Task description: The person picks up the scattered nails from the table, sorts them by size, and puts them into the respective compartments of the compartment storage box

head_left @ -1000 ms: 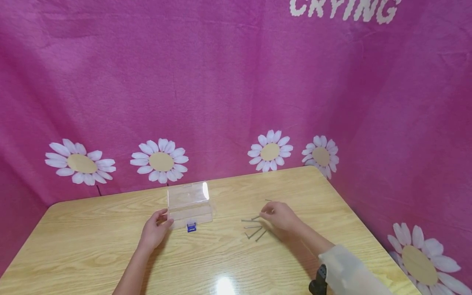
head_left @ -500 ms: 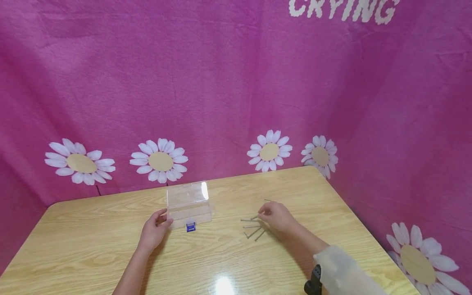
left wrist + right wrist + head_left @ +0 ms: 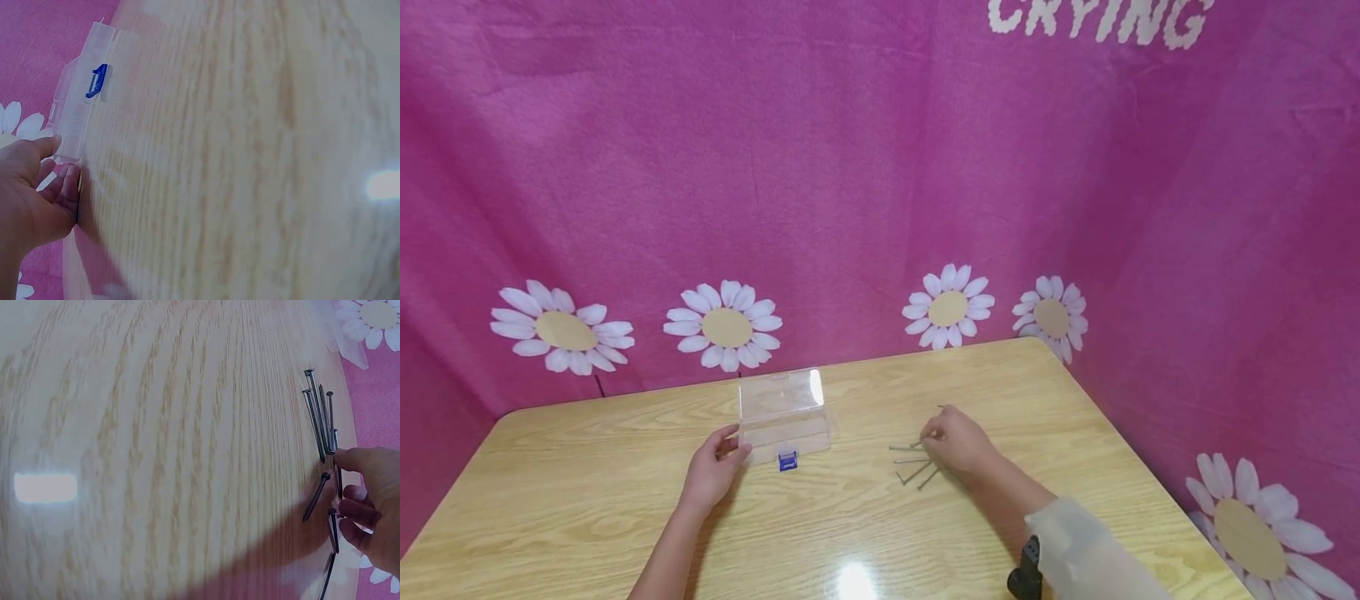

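Note:
A clear plastic box [image 3: 805,442] stands on the table with its lid [image 3: 781,396] raised at the back. A blue latch [image 3: 787,461] hangs at its front. My left hand [image 3: 711,471] holds the box's left end, thumb at the front corner and fingers curled by the side. To the right lie several metal nails [image 3: 314,425], loosely grouped. Over them is my right hand [image 3: 962,442], thumb and curled fingers pinching a nail [image 3: 339,481], partly hidden by the hand. More nails, such as a short-looking nail [image 3: 333,531], lie close below the fingers in the right wrist view.
The wooden table [image 3: 820,533] reaches back to a pink cloth [image 3: 850,167] printed with white daisies, which hangs behind and at the sides. A black wrist camera [image 3: 1026,571] sits by the right sleeve [image 3: 1082,546]. Light glares off the table's front.
My right hand and forearm have shifted slightly left over the nails. The left hand and the box stay where they were.

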`<state>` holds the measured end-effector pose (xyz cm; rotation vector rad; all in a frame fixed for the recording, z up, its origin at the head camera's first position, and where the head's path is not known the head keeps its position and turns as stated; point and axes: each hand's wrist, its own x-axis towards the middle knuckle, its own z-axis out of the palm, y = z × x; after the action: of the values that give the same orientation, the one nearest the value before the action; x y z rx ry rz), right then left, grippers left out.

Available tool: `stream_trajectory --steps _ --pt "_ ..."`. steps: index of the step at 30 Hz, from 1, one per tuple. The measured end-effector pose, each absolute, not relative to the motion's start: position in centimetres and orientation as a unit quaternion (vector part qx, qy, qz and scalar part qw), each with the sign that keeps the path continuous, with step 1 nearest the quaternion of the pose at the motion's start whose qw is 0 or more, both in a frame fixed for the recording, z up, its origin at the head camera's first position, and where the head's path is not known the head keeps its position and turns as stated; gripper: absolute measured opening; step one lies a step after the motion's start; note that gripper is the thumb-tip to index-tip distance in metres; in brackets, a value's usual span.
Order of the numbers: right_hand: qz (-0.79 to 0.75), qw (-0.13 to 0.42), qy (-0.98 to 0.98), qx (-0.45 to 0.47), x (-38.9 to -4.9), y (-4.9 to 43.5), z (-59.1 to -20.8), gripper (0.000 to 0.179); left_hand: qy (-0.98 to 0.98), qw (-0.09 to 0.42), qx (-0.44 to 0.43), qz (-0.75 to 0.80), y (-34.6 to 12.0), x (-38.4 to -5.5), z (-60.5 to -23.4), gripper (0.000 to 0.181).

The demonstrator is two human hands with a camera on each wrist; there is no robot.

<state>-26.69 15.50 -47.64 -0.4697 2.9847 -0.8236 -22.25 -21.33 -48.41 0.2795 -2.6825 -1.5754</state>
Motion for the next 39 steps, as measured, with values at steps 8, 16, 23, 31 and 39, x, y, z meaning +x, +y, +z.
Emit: stream_trajectory --steps 8,16,23,31,39 --pt "-0.232 -0.009 0.957 -0.172 -26.7 15.6 -47.7 0.01 -0.86 0.015 0.085 -0.502 -21.3 -22.2 -48.3 0.049" --pt "-0.24 -0.01 0.956 -0.171 -26.9 15.7 -47.5 0.012 -0.863 0.02 0.082 -0.499 -21.3 -22.1 -48.3 0.047" --pt "-0.237 -0.019 0.953 -0.189 -27.1 15.3 -46.9 0.012 -0.861 0.028 0.079 -0.501 -21.4 -21.9 -48.4 0.047" --pt "-0.236 -0.018 0.949 -0.206 -27.2 14.4 -46.1 0.011 -0.859 0.065 0.065 -0.503 -21.6 -21.9 -49.2 0.048" --pt "-0.235 -0.003 0.95 -0.206 -27.4 13.7 -45.5 0.012 -0.866 0.026 0.084 -0.493 -21.6 -22.0 -48.9 0.047"
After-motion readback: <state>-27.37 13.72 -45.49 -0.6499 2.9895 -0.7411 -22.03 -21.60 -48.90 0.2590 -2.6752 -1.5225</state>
